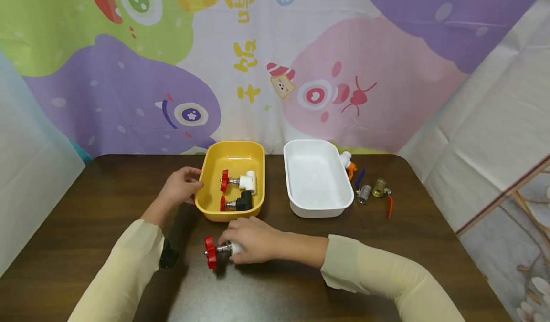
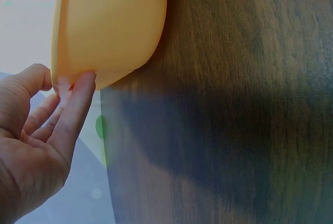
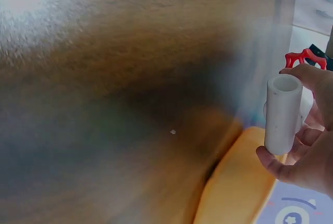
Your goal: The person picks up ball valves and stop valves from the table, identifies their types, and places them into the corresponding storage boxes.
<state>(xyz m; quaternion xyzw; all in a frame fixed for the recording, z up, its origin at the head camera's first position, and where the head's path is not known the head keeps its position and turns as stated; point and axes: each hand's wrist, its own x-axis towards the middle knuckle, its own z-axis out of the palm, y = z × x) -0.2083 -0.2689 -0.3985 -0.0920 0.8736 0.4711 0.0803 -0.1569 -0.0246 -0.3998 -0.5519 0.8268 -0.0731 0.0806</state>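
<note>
My right hand (image 1: 253, 240) grips a white plastic stop valve (image 3: 282, 117) with a red handwheel (image 1: 210, 252), just in front of the yellow tray (image 1: 234, 162). In the right wrist view, thumb and fingers span the white tubular body. At the tray's left side, my left hand (image 1: 180, 187) holds the rim; the left wrist view has the thumb at the edge and fingers against the wall. Inside that tray lie a white valve (image 1: 248, 182) and a black valve (image 1: 244, 201), both with red handwheels.
A white tray (image 1: 317, 179) stands to the right of the yellow one. Beyond it lie a white valve with an orange handle (image 1: 351, 170), a ball valve with a blue lever (image 1: 364, 194) and a brass one with a red lever (image 1: 379, 188). A patterned curtain (image 1: 258, 74) hangs behind the table.
</note>
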